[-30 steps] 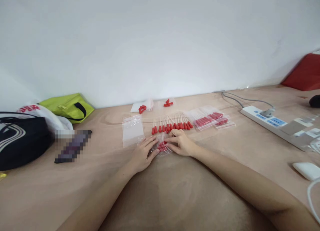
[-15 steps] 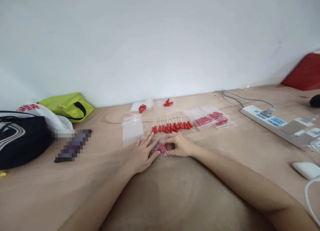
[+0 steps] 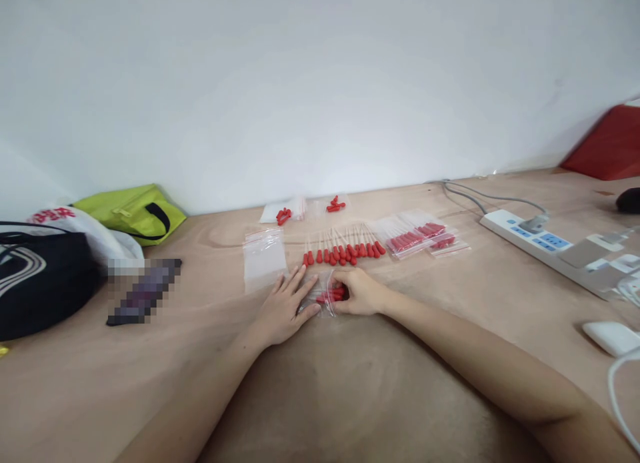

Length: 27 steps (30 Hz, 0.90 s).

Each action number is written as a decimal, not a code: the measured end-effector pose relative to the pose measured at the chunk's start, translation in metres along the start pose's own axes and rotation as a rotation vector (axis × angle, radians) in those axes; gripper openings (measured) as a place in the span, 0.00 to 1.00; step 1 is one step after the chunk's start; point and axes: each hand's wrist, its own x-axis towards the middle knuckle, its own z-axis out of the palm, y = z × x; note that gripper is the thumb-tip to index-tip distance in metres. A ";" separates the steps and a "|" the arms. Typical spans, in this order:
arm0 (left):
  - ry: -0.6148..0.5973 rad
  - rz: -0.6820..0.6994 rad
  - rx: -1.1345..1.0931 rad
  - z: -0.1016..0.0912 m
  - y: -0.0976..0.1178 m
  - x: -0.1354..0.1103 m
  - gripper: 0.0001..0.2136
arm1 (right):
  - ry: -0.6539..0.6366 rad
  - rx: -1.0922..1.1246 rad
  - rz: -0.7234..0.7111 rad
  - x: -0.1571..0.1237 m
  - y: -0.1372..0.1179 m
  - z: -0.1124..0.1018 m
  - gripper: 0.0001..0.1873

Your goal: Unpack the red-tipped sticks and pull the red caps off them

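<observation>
Got a small clear bag (image 3: 323, 289) on the table (image 3: 380, 383), right between both hands. Pressing its left side with the left hand (image 3: 284, 311), fingers spread and not clenched. Curling the thumb and fingers of the right hand (image 3: 357, 291) around some red-tipped sticks (image 3: 339, 294) at the bag's right end. Kinda tiny there, so can't tell whether gripping sticks, plastic or both. Can see a row of loose sticks (image 3: 341, 251) just beyond, with filled bags (image 3: 406, 241) to its right and a flat bag (image 3: 264, 263) to its left.
</observation>
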 end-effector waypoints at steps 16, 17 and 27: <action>0.027 0.002 0.004 0.003 -0.001 -0.005 0.29 | 0.022 0.890 0.297 0.003 0.011 0.010 0.19; 0.026 0.005 0.001 0.003 -0.001 -0.006 0.29 | 0.020 0.932 0.337 0.003 0.011 0.008 0.20; 0.074 0.029 0.018 -0.001 0.004 -0.012 0.28 | -0.098 0.744 0.508 -0.005 0.036 -0.086 0.10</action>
